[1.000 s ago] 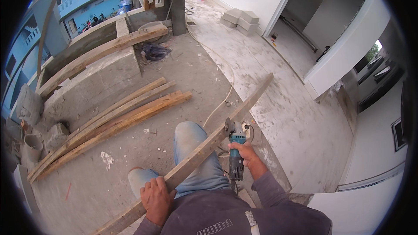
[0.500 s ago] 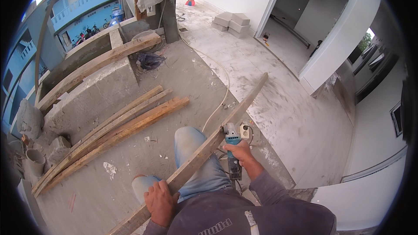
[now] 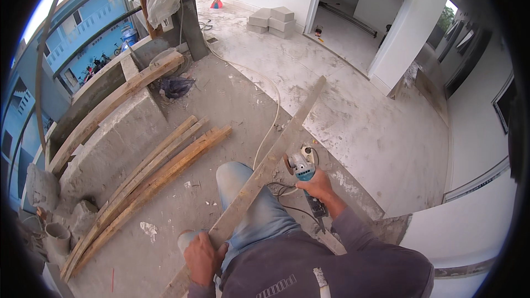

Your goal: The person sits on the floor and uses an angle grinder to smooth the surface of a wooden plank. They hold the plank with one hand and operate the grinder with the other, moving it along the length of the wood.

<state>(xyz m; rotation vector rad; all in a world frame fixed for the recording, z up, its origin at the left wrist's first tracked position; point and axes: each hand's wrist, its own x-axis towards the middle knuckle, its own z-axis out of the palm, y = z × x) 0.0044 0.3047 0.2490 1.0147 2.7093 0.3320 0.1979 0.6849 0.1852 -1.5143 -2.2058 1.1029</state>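
Note:
A long wooden board (image 3: 265, 164) runs slantwise across my bent leg, from beside my body up toward the tiled floor. Near its lower end my left hand (image 3: 202, 256) is closed around it. My right hand (image 3: 318, 185) grips a teal and black angle grinder (image 3: 303, 168) by its body, to the right of the board. The grinder's reddish-brown disc (image 3: 289, 164) stands close beside the board's edge, with a small gap between them. A dark cord trails from the tool's rear end near my right sleeve.
Several long wooden strips (image 3: 149, 185) lie on the rough concrete to the left. A white power socket block (image 3: 309, 153) rests behind the grinder, and a pale cable (image 3: 277, 99) crosses the floor. Grey blocks (image 3: 271, 22) are stacked far back. A thick timber (image 3: 116, 99) lies along the ledge.
The grinder has moved right, away from the board, and its disc now shows beside the edge. My left hand still holds the board. The whole view has shifted slightly.

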